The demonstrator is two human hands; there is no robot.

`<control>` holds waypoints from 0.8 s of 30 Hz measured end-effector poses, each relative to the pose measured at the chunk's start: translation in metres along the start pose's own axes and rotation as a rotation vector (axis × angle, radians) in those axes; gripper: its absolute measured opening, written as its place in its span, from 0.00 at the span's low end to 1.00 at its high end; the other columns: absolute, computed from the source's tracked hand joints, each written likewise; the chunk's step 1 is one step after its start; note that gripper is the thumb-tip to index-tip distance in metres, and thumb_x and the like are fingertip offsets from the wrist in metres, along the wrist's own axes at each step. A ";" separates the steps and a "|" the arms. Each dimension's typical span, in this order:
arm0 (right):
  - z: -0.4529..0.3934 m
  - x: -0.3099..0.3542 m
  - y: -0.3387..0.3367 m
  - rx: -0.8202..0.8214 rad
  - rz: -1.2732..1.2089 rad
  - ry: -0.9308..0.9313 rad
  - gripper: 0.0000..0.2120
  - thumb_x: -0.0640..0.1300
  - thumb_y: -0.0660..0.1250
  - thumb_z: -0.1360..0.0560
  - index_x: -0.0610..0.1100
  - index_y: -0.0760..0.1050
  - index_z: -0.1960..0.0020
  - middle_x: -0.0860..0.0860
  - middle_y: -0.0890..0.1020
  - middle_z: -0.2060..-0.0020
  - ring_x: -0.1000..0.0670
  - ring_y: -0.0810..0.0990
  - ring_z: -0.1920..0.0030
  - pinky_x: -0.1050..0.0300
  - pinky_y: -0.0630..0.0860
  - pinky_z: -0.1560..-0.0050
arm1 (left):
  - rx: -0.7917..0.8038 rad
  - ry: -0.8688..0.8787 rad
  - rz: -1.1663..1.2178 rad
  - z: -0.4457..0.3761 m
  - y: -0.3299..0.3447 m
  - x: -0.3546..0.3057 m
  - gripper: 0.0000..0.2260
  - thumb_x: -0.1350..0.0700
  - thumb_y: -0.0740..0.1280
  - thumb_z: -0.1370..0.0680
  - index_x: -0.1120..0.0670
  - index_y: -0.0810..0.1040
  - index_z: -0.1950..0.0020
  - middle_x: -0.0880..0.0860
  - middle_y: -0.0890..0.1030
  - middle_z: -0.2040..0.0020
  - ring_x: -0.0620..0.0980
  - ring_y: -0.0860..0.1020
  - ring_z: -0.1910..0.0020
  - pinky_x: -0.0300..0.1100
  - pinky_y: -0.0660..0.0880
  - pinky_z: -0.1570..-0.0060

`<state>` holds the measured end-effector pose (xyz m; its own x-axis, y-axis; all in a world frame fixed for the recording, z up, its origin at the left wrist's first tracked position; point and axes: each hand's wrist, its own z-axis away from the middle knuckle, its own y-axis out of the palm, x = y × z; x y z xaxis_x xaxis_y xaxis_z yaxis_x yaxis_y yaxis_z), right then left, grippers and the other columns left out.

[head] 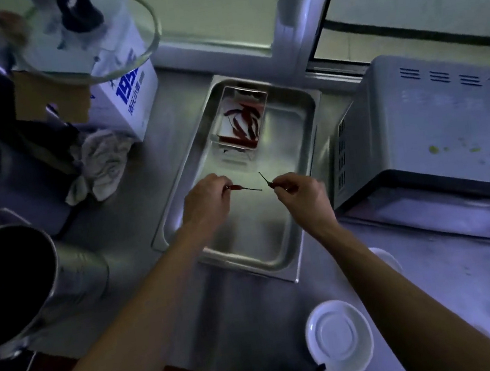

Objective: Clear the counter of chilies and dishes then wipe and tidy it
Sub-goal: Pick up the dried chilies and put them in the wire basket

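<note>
- Two red chilies are held over the steel tray, which is set on the counter between a white box and a microwave.
- One chili is pinched by the left hand at its red body; its thin stem sticks out to the right, so the long axis runs nearly level across the view, stem end toward the other hand.
- The second chili is pinched by the right hand between thumb and fingertips; only a dark bit of its body shows, and the stem points up and to the left, so this axis is slanted. The two stem tips are near each other but apart.
- A clear container at the far end of the tray already holds a pile of red chilies, most lying lengthwise toward the window — the gathering is judged to be well under way, though not finished.
- Whether further chilies lie loose elsewhere cannot be told; the tray floor below the hands looks bare.
- Much is judged to be left: a white saucer sits on the near counter, a crumpled cloth lies unused by the white box, and greenish specks are seen on the microwave top — no wiping is evident yet.
- A green stalk at the lower right is too blurred to be identified.
</note>
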<state>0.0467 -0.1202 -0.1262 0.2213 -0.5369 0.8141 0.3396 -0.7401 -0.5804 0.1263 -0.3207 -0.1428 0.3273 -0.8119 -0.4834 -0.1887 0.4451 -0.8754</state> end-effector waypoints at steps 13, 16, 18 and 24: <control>-0.091 0.005 0.021 -0.070 -0.137 0.146 0.08 0.40 0.68 0.22 0.48 0.82 0.45 0.57 0.84 0.53 0.62 0.81 0.52 0.66 0.78 0.49 | 0.022 0.193 -0.052 -0.154 -0.009 0.006 0.08 0.56 0.68 0.22 0.50 0.82 0.44 0.51 0.84 0.49 0.55 0.81 0.51 0.44 0.74 0.58; -0.110 -0.003 0.026 -0.068 -0.145 0.157 0.09 0.40 0.68 0.22 0.50 0.81 0.45 0.61 0.82 0.55 0.66 0.79 0.51 0.71 0.76 0.52 | -0.008 0.226 -0.070 -0.183 -0.006 0.006 0.08 0.57 0.70 0.23 0.48 0.82 0.46 0.50 0.84 0.49 0.54 0.82 0.53 0.41 0.71 0.60; -0.119 -0.009 0.030 -0.082 -0.148 0.154 0.09 0.41 0.68 0.21 0.50 0.81 0.44 0.63 0.81 0.56 0.68 0.78 0.51 0.74 0.75 0.52 | -0.014 0.241 -0.075 -0.197 -0.002 0.005 0.09 0.59 0.72 0.24 0.47 0.82 0.46 0.49 0.84 0.50 0.53 0.82 0.54 0.41 0.71 0.60; -0.140 -0.023 0.040 -0.139 -0.146 0.150 0.09 0.42 0.70 0.23 0.55 0.82 0.47 0.72 0.81 0.58 0.68 0.79 0.52 0.77 0.72 0.53 | 0.025 0.263 -0.076 -0.221 0.016 0.005 0.07 0.58 0.70 0.23 0.49 0.83 0.47 0.49 0.85 0.51 0.51 0.82 0.55 0.34 0.63 0.65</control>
<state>-0.0730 -0.1942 -0.1702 0.0373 -0.4666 0.8837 0.2270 -0.8572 -0.4622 -0.0796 -0.4011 -0.1574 0.0869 -0.9121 -0.4006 -0.1492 0.3856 -0.9105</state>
